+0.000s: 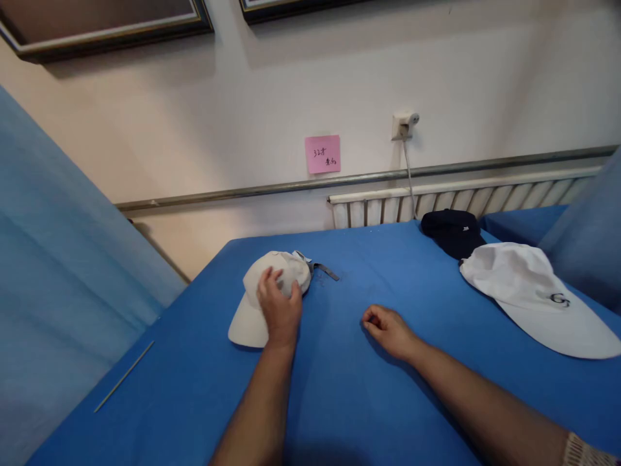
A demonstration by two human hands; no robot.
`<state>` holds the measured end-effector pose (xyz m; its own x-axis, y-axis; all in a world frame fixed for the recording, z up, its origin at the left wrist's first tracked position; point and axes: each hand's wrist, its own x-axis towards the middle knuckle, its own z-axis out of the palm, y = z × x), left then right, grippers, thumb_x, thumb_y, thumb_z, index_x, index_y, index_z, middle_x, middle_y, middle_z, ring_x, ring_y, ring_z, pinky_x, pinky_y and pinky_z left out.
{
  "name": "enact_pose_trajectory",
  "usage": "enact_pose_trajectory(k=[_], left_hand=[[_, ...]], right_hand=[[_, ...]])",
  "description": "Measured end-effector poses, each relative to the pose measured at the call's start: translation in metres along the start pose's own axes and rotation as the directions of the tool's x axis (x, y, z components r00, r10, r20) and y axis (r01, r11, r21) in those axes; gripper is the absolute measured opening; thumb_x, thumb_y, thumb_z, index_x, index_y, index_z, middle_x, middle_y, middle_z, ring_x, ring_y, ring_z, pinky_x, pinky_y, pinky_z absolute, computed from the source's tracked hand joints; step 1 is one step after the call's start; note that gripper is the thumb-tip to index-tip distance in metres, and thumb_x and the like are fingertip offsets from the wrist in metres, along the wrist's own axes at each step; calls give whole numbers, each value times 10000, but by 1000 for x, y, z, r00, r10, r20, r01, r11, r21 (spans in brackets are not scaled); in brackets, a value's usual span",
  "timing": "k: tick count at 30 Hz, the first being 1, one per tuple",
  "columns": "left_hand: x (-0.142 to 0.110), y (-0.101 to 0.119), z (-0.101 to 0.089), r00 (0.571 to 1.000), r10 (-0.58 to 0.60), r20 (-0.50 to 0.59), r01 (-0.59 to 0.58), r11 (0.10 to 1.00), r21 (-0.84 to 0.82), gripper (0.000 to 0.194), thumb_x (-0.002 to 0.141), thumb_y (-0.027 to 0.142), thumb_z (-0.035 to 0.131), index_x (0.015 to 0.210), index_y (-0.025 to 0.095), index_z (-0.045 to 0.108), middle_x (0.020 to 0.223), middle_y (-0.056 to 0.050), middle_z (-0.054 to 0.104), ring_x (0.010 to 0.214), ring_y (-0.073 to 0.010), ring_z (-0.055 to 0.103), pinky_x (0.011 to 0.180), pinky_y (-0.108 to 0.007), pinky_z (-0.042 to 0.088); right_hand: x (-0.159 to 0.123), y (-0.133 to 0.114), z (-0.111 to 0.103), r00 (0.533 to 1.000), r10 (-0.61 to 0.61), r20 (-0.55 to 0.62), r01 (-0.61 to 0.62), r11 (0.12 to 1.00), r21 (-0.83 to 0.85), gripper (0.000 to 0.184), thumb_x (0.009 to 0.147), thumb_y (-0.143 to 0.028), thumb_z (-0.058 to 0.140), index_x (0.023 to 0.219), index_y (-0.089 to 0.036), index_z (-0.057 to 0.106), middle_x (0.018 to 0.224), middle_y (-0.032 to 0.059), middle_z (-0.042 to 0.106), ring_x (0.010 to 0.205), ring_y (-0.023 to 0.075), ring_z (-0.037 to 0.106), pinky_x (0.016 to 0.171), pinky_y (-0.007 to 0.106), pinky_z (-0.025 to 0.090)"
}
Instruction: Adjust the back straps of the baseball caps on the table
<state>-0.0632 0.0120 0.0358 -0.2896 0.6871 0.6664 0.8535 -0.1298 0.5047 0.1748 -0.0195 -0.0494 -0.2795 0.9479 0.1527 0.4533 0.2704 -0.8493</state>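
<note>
Your sleeve [585, 453] lay nearest, at right. Your right hand [391, 333] was by the blue cloth [339, 395], fingers curled closed, nothing showing in them. To its left, your left hand [281, 310] arched over the beige cap [248, 323], fingers parted, ungripping; contact couldn't be told. Light, spread fingertips seemed best for its soft crown, sparing the brim. Farther right sat the white cap [519, 278], then the dark cap [449, 234].
</note>
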Motion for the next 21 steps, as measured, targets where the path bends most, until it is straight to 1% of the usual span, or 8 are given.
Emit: enact_pose_trajectory(k=[1, 3, 5, 7, 10, 15, 18, 21], left_hand=[[7, -4, -6, 998, -57, -39, 60, 995, 77, 465, 822, 314, 605, 1244, 160, 490, 1437, -181, 395, 1358, -318, 360, 1127, -489, 306], [15, -11, -11, 987, -153, -54, 160, 969, 189, 623, 795, 413, 640, 1319, 151, 427, 1499, -199, 315, 1388, -358, 304, 1127, -524, 274], [19, -17, -11, 979, -203, -32, 205, 947, 249, 684, 785, 457, 641, 1347, 151, 401, 1487, -199, 348, 1372, -372, 325, 1107, -532, 286], [21, -24, -9, 976, -217, -13, 212, 939, 272, 651, 797, 453, 623, 1334, 147, 418, 1412, -189, 451, 1327, -360, 385, 1088, -511, 309], [24, -34, -9, 972, -233, -13, 226, 930, 290, 547, 808, 449, 598, 1248, 138, 503, 1252, -168, 575, 1223, -342, 473, 1045, -471, 362], [32, -46, -12, 969, -247, 2, 232, 915, 330, 436, 804, 449, 579, 1108, 137, 591, 1117, -160, 618, 1119, -341, 519, 967, -453, 419], [34, -48, -12, 971, -239, 31, 214, 916, 339, 380, 815, 425, 559, 1057, 137, 615, 1073, -156, 636, 1070, -336, 539, 951, -454, 428], [34, -49, -11, 974, -225, 33, 201, 920, 336, 347, 836, 412, 531, 1032, 143, 626, 1030, -145, 654, 1030, -326, 553, 925, -438, 441]], right_hand=[[-1, 4, -2, 1000, 17, 9, -17, 998, 55, 82, 838, -168, 523, 774, -210, 554, 727, -12, 582, 663, 124, 522, 634, 237, 410], [-2, 9, -6, 999, 38, 33, -42, 990, 137, 87, 844, -175, 513, 770, -210, 541, 701, -23, 563, 634, 116, 507, 608, 225, 406], [-4, 10, -8, 998, 36, 57, -45, 987, 153, 81, 841, -177, 522, 770, -210, 545, 700, -25, 562, 630, 113, 505, 599, 219, 401], [-5, 9, -8, 998, 21, 67, -30, 992, 127, 70, 835, -175, 539, 778, -212, 557, 707, -24, 569, 639, 114, 511, 601, 219, 398], [-7, 3, -10, 998, 1, 71, -7, 997, 81, 71, 827, -161, 553, 783, -213, 571, 724, -18, 579, 654, 119, 519, 610, 223, 398], [-8, -4, -13, 997, -1, 80, -2, 999, 42, 92, 825, -132, 546, 781, -206, 579, 751, -5, 589, 674, 125, 528, 623, 230, 401], [-8, -6, -15, 996, -9, 84, 6, 1000, 30, 100, 826, -120, 544, 784, -203, 580, 751, -3, 590, 676, 126, 529, 628, 235, 403], [-8, -5, -15, 996, -12, 91, 8, 999, 36, 101, 827, -119, 548, 785, -205, 577, 749, -5, 590, 672, 125, 526, 629, 236, 406]])
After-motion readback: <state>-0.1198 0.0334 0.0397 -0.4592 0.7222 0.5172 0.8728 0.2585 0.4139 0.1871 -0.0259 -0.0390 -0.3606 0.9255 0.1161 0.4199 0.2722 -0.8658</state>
